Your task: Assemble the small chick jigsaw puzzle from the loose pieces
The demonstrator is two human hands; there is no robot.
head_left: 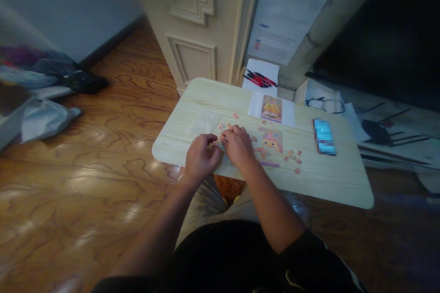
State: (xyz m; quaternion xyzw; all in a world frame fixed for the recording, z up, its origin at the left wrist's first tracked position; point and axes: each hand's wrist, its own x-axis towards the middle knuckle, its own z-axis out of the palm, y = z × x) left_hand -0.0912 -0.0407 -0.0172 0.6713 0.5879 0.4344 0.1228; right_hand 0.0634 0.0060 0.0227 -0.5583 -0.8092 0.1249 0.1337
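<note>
Your left hand (pixel 201 155) and right hand (pixel 238 145) curling closed, pinching small pink jigsaw pieces (pixel 224 127); grip unclear. Loose pieces (pixel 295 158) sitting near pale wooden surface (pixel 330 183) edge, risking a knock-off.

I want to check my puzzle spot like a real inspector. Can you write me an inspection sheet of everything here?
Surface: small pale wooden table, rounded corners.
Job's things: partly built puzzle showing a yellow chick; loose pieces scattered to its right; reference picture behind it.
Clutter: clear plastic bag; blurred phone-like item.
Hands: left hand and right hand meet over pieces at the puzzle's left edge; whether the fingers pinch one is hidden.
Cables: nothing seen.
Surroundings: wood floor, pens on paper, glasses, bags.
</note>
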